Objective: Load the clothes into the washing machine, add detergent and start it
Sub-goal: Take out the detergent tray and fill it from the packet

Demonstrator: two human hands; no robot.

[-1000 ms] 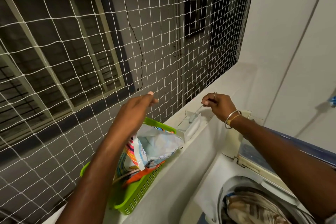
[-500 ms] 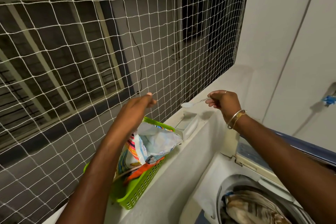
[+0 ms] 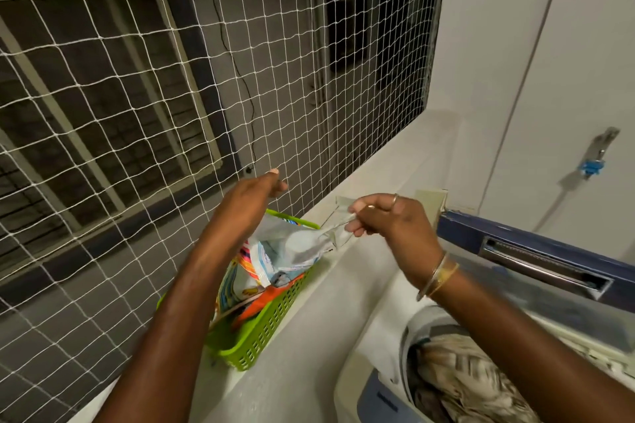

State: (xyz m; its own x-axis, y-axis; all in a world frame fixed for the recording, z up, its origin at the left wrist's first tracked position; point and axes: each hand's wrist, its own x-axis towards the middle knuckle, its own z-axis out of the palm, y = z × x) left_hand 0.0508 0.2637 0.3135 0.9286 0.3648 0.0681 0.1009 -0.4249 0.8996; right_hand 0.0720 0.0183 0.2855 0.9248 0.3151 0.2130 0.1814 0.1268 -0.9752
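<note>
A colourful detergent bag (image 3: 275, 268) stands in a green plastic basket (image 3: 271, 326) on the white ledge. My left hand (image 3: 247, 206) is above the bag, its fingers pinched on the bag's upper edge. My right hand (image 3: 388, 220) grips a small spoon (image 3: 330, 228) by the handle. The spoon's blurred bowl points left, at the bag's mouth. Below right, the top-load washing machine (image 3: 378, 398) is open, with crumpled beige clothes (image 3: 460, 378) in its drum. Its blue-edged lid (image 3: 536, 251) is raised.
White netting (image 3: 171, 113) closes the opening behind the ledge. A small clear container (image 3: 342, 203) sits on the ledge behind my right hand. A wall tap with a blue fitting (image 3: 592, 165) is at the right.
My right hand has lifted the spoon out of the small clear container and swung it left to the bag's mouth. My left hand has stayed on the bag.
</note>
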